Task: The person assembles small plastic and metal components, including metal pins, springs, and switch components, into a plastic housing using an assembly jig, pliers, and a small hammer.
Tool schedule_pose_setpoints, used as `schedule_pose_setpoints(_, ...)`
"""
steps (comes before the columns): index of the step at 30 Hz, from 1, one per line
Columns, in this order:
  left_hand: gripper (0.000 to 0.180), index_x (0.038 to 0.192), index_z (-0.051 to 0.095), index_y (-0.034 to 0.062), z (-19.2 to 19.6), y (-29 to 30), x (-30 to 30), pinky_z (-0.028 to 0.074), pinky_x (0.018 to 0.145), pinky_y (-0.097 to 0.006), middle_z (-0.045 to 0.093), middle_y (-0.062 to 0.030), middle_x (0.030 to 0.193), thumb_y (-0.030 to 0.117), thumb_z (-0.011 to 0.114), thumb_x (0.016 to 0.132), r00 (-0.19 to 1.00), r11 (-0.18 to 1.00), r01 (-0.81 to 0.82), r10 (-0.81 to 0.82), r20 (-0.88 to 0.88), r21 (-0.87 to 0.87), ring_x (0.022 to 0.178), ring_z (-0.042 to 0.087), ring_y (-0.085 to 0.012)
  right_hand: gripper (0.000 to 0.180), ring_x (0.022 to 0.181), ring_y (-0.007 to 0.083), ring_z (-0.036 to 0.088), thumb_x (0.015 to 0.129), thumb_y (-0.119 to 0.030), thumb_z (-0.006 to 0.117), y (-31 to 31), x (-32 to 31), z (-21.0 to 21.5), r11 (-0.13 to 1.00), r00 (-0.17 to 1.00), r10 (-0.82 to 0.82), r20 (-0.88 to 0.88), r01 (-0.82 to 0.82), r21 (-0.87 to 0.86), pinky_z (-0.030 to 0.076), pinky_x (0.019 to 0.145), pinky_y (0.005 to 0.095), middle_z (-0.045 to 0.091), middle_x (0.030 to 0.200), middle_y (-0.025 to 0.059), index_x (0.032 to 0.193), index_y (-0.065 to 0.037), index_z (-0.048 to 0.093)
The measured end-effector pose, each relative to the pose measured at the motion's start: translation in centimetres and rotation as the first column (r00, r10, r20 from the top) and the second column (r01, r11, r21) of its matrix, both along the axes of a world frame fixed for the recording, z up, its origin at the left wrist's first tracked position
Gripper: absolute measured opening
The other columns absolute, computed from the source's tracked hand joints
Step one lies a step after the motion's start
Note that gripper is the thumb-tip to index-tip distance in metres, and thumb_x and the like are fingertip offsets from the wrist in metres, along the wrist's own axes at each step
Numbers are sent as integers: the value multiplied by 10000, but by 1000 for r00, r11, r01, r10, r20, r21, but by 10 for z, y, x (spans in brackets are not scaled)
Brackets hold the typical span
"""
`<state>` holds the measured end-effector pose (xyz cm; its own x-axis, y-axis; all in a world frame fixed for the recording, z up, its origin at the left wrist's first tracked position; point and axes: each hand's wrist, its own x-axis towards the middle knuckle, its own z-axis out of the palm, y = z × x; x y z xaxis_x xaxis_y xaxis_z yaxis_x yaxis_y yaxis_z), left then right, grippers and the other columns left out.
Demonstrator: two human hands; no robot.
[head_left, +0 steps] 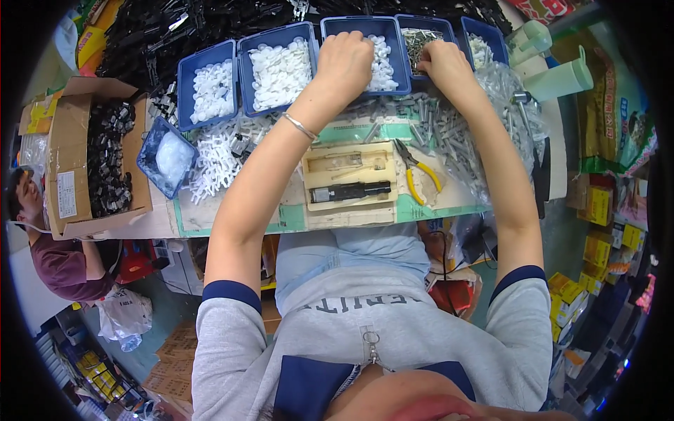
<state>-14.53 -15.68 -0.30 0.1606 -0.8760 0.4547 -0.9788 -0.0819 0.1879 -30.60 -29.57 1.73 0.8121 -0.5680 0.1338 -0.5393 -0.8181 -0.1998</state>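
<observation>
My left hand (346,62) reaches into a blue bin (402,64) of small white plastic parts (381,64). Its fingers are curled down, and the fingertips are hidden behind the hand. To its right, my right hand (447,64) dips into another blue bin (450,29) with small metal pins or screws (418,42). Thumb and fingers come together there among the metal pieces; whatever lies between them cannot be made out. Below both hands sits a cream tray (349,205) with a black tool-like assembly (351,191) and a clear part (344,161). Yellow-handled pliers (421,175) lie beside it.
More blue bins (242,77) of white parts flank my hands. White branched pieces (223,156) and grey plastic tubes (449,144) cover the table. A cardboard box (69,165) of black parts stands left, a pale green cup (562,78) right. Another person (63,259) sits at far left.
</observation>
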Motion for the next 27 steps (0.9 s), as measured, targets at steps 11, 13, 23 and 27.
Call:
schedule_pose_setpoints(11,190,1057,551,-16,26,92,-32,561,734,-234,633,-97,946,71,612,900,-36,938,-201,-295,-955,-283,870,670,-186,163,807,125,666,803,-42,690,86,-6,45,807,774,10,633,-380,452,526,733,245,703,869,89,956,13,677)
schedule_pose_setpoints(13,181,1047,560,0,25,116,-44,564,735,-230,637,-91,941,73,623,894,-351,942,-231,-315,-882,-245,877,670,-183,141,797,122,667,804,-31,695,120,-9,47,743,774,-66,630,-383,549,533,728,249,703,868,76,937,13,678)
schedule_pose_setpoints(23,162,1019,553,34,16,165,-68,567,763,-228,648,-95,919,47,632,879,-708,923,-274,-384,-592,-271,843,654,-153,112,799,128,683,787,-17,714,181,-16,42,735,749,-44,662,-424,529,548,719,243,701,814,75,879,22,664)
schedule_pose_setpoints(27,160,1003,540,33,15,171,-69,562,761,-250,645,-100,927,44,636,876,-693,918,-272,-394,-604,-287,821,651,-153,110,795,128,683,784,2,711,189,-17,42,698,744,-65,665,-442,563,549,720,238,699,808,74,875,25,653)
